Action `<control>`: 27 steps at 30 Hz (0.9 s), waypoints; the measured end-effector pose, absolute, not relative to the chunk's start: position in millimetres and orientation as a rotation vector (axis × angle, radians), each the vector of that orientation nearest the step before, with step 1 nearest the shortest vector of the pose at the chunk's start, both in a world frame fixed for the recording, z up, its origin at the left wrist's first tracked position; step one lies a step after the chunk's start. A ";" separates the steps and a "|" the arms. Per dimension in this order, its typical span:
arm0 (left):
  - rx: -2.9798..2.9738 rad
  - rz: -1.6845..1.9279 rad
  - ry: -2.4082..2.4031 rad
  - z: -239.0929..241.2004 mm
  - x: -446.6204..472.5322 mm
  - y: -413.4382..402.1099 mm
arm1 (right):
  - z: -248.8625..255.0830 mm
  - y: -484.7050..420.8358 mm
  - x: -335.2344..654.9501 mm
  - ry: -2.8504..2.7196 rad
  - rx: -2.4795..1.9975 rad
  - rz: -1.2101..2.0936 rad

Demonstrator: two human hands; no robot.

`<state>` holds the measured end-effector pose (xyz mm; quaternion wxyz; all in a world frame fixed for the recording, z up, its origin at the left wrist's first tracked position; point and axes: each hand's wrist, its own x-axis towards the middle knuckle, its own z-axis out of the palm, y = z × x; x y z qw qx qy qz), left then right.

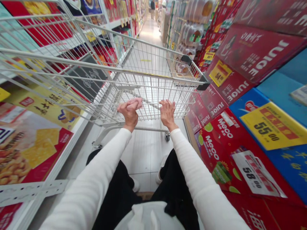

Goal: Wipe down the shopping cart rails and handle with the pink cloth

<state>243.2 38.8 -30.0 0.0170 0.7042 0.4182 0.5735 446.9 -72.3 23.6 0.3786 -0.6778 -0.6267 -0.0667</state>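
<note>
My left hand is closed around a crumpled pink cloth, held against the near wire side of a metal shopping cart. To its right, my right hand has its fingers stretched upward and apart, touching the cart's wires or just in front of them; I cannot tell which. Thin grey bars make up the basket, with a black corner piece at the right end of its rim. Below the basket, a caster wheel rests on the tiled floor.
Red drink cartons with price signs are stacked close on my right. Shelves of boxed food line the left side, near the cart. Wrapped bottle packs stand farther along the aisle, where a distant person is visible.
</note>
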 end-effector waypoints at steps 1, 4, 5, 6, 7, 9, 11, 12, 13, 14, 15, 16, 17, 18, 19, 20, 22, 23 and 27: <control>2.175 1.781 1.301 -30.9 244.8 36.6 | 23.2 -72.1 445.9 -1.593 -1.728 -0.176; 2.322 1.525 1.165 -53.8 244.4 15.4 | 22.5 -73.2 444.4 -1.585 -1.715 -0.189; 2.367 1.432 1.138 -63.9 242.9 7.4 | 22.2 -73.9 444.5 -1.585 -1.715 -0.191; 2.395 1.369 1.127 -72.6 241.2 0.8 | 21.9 -74.6 444.8 -1.588 -1.714 -0.192; 2.406 1.339 1.128 -78.4 239.6 -3.3 | 21.4 -75.5 445.2 -1.593 -1.713 -0.193; 2.381 1.381 1.144 -78.8 237.2 -2.9 | 20.2 -77.2 445.9 -1.602 -1.708 -0.197; 2.276 1.535 1.203 -65.6 235.4 6.9 | 18.9 -79.1 445.7 -1.603 -1.704 -0.201; 2.189 1.636 1.259 -56.3 234.5 13.4 | 18.2 -80.1 445.0 -1.596 -1.703 -0.204; 2.080 1.742 1.331 -47.1 233.6 19.6 | 17.7 -81.1 443.9 -1.585 -1.703 -0.206; 1.955 1.844 1.410 -39.0 233.0 24.5 | 17.3 -82.3 442.6 -1.574 -1.701 -0.207; 1.830 1.928 1.482 -33.2 233.1 27.5 | 16.9 -83.4 441.0 -1.563 -1.698 -0.208; 1.721 1.989 1.535 -30.2 234.5 28.0 | 16.6 -84.7 439.3 -1.553 -1.693 -0.209; 1.631 2.028 1.573 -30.3 237.7 25.8 | 16.3 -85.8 437.5 -1.545 -1.687 -0.210; 1.555 2.049 1.601 -33.3 243.1 21.1 | 16.1 -87.0 435.9 -1.539 -1.681 -0.210; 1.491 2.053 1.623 -38.7 251.1 13.9 | 15.8 -88.0 434.3 -1.531 -1.676 -0.213; 1.446 2.038 1.635 -45.8 261.6 4.5 | 15.6 -89.0 433.0 -1.524 -1.673 -0.218; 1.398 1.961 1.629 -61.7 288.4 -18.5 | 15.1 -90.9 431.3 -1.512 -1.672 -0.235; 1.436 1.899 1.582 -69.1 303.2 -30.7 | 15.0 -91.9 431.1 -1.508 -1.675 -0.244; 1.614 1.752 1.418 -86.3 344.0 -64.3 | 14.8 -97.2 435.3 -1.534 -1.675 -0.265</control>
